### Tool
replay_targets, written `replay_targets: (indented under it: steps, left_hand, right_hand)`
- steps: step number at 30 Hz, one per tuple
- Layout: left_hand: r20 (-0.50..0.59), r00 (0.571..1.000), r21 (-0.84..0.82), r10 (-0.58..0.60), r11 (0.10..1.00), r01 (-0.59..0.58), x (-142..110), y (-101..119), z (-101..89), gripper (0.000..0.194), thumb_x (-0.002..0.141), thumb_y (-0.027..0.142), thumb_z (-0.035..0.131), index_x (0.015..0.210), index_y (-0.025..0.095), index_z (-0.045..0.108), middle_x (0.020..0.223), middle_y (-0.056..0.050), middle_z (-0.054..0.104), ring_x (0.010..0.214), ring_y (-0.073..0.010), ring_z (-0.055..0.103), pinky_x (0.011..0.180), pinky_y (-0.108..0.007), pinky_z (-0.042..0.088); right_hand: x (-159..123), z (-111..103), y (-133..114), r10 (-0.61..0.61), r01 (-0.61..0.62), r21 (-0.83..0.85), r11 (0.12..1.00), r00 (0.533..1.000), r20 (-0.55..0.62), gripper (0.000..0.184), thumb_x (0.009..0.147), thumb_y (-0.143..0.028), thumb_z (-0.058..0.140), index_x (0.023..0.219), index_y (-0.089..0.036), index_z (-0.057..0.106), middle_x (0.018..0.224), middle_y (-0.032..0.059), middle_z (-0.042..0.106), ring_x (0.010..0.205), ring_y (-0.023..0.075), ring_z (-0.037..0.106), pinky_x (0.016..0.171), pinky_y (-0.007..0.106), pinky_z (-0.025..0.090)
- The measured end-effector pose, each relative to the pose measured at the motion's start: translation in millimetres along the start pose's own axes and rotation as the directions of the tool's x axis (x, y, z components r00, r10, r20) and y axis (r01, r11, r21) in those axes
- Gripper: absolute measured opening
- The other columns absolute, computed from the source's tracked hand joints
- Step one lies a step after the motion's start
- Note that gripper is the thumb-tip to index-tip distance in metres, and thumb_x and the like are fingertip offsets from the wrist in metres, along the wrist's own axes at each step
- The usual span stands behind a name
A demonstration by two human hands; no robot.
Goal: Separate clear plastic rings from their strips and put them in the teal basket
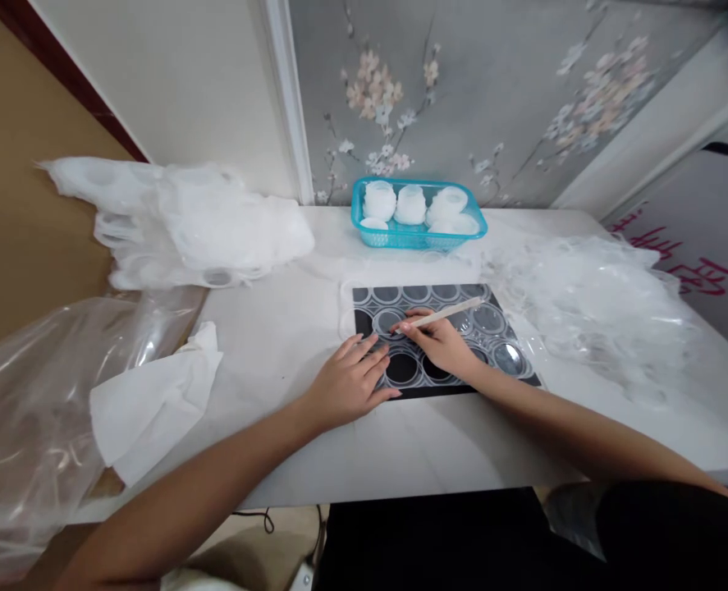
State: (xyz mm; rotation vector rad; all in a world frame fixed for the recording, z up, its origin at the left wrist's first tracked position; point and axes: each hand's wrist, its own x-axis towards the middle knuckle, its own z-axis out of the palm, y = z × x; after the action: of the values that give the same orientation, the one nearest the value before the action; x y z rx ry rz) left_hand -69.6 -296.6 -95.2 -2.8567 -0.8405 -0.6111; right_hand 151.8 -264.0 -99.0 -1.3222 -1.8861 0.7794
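Observation:
A clear plastic sheet with rows of round rings lies over a black mat [406, 394] on the white table. My left hand [351, 382] rests flat on the left edge of the sheet, its fingers spread and holding nothing. In my right hand [441, 341] is a pale, pen-like stick [453, 311], gripped near its lower end. That end points down at a ring in the middle row, and my fingers hide its tip. Some rings show black inside, while others look grey and covered.
A blue basket [413, 239] with stacks of white discs stands at the back by the wall. White ringed sheets [216, 222] are heaped at the left, clear ones [597, 295] at the right. White paper [154, 402] and a clear bag [31, 410] lie at the front left.

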Motion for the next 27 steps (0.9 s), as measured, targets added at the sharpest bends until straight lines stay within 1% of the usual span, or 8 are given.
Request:
replay_targets:
  steps: [9, 13, 15, 19, 21, 22, 24, 27]
  left_hand:
    - [0.083, 0.996, -0.038, 0.035, 0.999, -0.032, -4, -2, 8.0, 0.068, 0.092, 0.06, 0.032, 0.12, 0.004, 0.059, 0.131, -0.017, 0.056, 0.126, -0.0253, 0.049, 0.113, -0.04, 0.029]
    - [0.127, 0.991, -0.037, 0.047, 0.998, -0.042, -5, -2, 8.2, 0.073, 0.092, 0.062, 0.029, 0.124, 0.002, 0.056, 0.133, -0.018, 0.054, 0.128, -0.0262, 0.047, 0.114, -0.04, 0.026]
    - [0.157, 0.987, -0.057, 0.04, 0.998, -0.031, -5, -2, 6.5, 0.079, 0.089, 0.066, 0.029, 0.126, 0.002, 0.055, 0.135, -0.019, 0.052, 0.129, -0.0271, 0.045, 0.115, -0.039, 0.025]
    - [0.236, 0.971, -0.118, 0.027, 0.993, 0.001, -4, -3, 1.2, 0.089, 0.082, 0.075, 0.03, 0.129, 0.003, 0.052, 0.139, -0.019, 0.046, 0.132, -0.0271, 0.041, 0.116, -0.039, 0.024]
    - [0.265, 0.964, -0.133, 0.023, 0.991, 0.012, -3, -3, -0.4, 0.092, 0.08, 0.077, 0.032, 0.132, 0.003, 0.049, 0.141, -0.019, 0.044, 0.133, -0.0269, 0.04, 0.116, -0.039, 0.024]
    - [0.269, 0.963, -0.136, 0.017, 0.991, 0.02, -3, -4, -0.8, 0.093, 0.079, 0.078, 0.033, 0.132, 0.003, 0.048, 0.141, -0.019, 0.043, 0.134, -0.0269, 0.039, 0.116, -0.039, 0.024]
    - [0.262, 0.965, -0.146, 0.005, 0.989, 0.034, -2, -5, -1.3, 0.095, 0.077, 0.079, 0.035, 0.133, 0.003, 0.049, 0.141, -0.018, 0.044, 0.133, -0.0263, 0.04, 0.115, -0.039, 0.025]
    - [0.26, 0.966, -0.165, -0.009, 0.985, 0.053, 1, -9, -3.2, 0.088, 0.078, 0.078, 0.037, 0.128, 0.007, 0.055, 0.136, -0.014, 0.051, 0.129, -0.0238, 0.046, 0.114, -0.037, 0.029]
  right_hand:
    - [1, 2, 1, -0.009, 0.009, -0.011, 1.0, 1.0, -0.022, 0.031, 0.091, -0.043, 0.05, 0.09, -0.025, 0.075, 0.093, 0.0011, 0.074, 0.113, 0.0272, 0.057, 0.1, 0.044, 0.043]
    - [-7, 5, -1, -0.107, 0.101, -0.125, 0.987, 0.993, -0.041, 0.027, 0.092, -0.037, 0.051, 0.095, -0.023, 0.073, 0.095, 0.0031, 0.074, 0.115, 0.0271, 0.056, 0.097, 0.043, 0.045]
    - [-11, 5, -2, -0.237, 0.223, -0.285, 0.932, 0.972, -0.014, 0.023, 0.093, -0.031, 0.05, 0.099, -0.023, 0.071, 0.101, 0.0031, 0.073, 0.122, 0.0275, 0.05, 0.101, 0.046, 0.04]
    - [2, -4, -4, -0.421, 0.442, -0.543, 0.714, 0.891, 0.171, 0.021, 0.091, -0.02, 0.052, 0.104, -0.028, 0.068, 0.108, 0.0008, 0.071, 0.129, 0.0267, 0.043, 0.111, 0.053, 0.023]
    - [18, -17, -2, -0.404, 0.336, -0.611, 0.716, 0.914, 0.029, 0.022, 0.091, -0.018, 0.051, 0.101, -0.027, 0.068, 0.102, 0.002, 0.072, 0.123, 0.0269, 0.048, 0.109, 0.054, 0.024]
    - [25, -24, -1, -0.378, 0.219, -0.622, 0.752, 0.916, -0.134, 0.022, 0.092, -0.02, 0.049, 0.097, -0.026, 0.069, 0.098, 0.0035, 0.072, 0.119, 0.0277, 0.05, 0.106, 0.054, 0.027]
    - [30, -37, 2, -0.309, 0.049, -0.561, 0.826, 0.872, -0.379, 0.024, 0.093, -0.025, 0.047, 0.093, -0.022, 0.07, 0.095, 0.0062, 0.072, 0.111, 0.0285, 0.054, 0.099, 0.051, 0.036]
    - [20, -55, 6, -0.246, 0.02, -0.48, 0.877, 0.877, -0.413, 0.026, 0.093, -0.033, 0.047, 0.096, -0.021, 0.071, 0.096, 0.0069, 0.071, 0.107, 0.0282, 0.056, 0.093, 0.048, 0.041]
